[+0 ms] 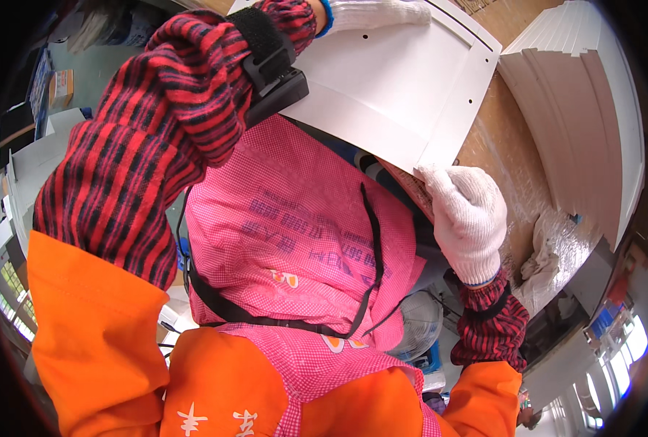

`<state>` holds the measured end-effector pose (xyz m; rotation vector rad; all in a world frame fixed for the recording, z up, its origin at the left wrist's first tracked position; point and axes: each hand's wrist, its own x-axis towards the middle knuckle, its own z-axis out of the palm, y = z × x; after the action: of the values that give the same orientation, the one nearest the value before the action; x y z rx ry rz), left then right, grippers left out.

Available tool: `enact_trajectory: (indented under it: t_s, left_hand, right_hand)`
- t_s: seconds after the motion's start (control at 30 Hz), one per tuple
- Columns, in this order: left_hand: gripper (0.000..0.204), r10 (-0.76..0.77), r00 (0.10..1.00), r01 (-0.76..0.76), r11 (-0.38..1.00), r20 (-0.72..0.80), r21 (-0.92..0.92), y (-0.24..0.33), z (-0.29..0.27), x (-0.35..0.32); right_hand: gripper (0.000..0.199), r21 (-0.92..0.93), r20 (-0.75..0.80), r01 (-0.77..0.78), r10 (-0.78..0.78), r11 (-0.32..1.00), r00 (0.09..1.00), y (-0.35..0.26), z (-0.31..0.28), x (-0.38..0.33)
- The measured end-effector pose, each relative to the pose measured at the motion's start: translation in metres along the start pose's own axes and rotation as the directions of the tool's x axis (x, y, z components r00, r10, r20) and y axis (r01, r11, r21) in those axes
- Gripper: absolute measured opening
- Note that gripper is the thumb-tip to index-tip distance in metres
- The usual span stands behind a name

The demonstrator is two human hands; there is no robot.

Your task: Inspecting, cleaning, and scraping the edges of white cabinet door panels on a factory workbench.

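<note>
Pinching a corner of white sheet (pixel 393 95) with right hand (pixel 471 215), right of middle; resting left hand (pixel 376 14) on it, top middle — can't tell if gripping — maybe to steady it

- Left hand (pixel 375 14) and right hand (pixel 471 215): gloves (pixel 477 244) of matt white knitted cloth.
- White sheet (pixel 393 91) between the hands: smooth, low sheen; card or plastic cannot be determined.
- Tabletop (pixel 493 138) beside the right hand: brown, wood-like.
- Film (pixel 568 237) right of the right hand: crinkled, glossy plastic.
- Wrist device (pixel 276 96) behind the left hand: black, smooth plastic; strap (pixel 258 36) of matt fabric.
- Apron (pixel 287 211) between the forearms: thin, matt checked cloth.
- Striped sleeves (pixel 185 87) behind both hands: matt woven cloth.
</note>
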<state>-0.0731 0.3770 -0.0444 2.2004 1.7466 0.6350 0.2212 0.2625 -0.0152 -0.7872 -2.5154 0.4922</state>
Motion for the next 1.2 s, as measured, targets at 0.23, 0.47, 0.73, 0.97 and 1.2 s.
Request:
enact_trajectory:
  t_s: [0.23,0.47,0.73,0.97,1.2]
  left_hand:
    - [0.057,-0.02,1.0,0.02,0.999,0.004,-0.034,0.0,0.0,0.0]
    - [0.057,-0.027,1.0,0.028,0.998,0.005,-0.056,0.002,0.0,0.001]
    - [0.057,-0.058,0.998,0.059,0.995,0.017,-0.086,0.003,-0.003,-0.001]
    - [0.058,-0.124,0.989,0.137,0.976,0.08,-0.172,0.005,-0.003,-0.003]
    - [0.054,-0.035,0.999,0.035,0.999,-0.038,-0.011,0.005,0.001,-0.003]
  right_hand:
    - [0.038,0.004,0.0,-0.018,0.018,1.0,1.0,0.005,-0.002,0.008]
    - [0.034,-0.031,-0.053,-0.079,0.077,0.996,0.996,0.022,-0.002,0.013]
    - [0.037,-0.003,0.013,0.012,-0.012,1.0,1.0,-0.002,0.002,0.005]
    - [0.033,0.014,0.075,0.003,-0.004,1.0,0.997,-0.001,-0.007,0.009]
    - [0.028,-0.018,-0.034,-0.093,0.092,0.996,0.995,0.037,-0.001,0.031]
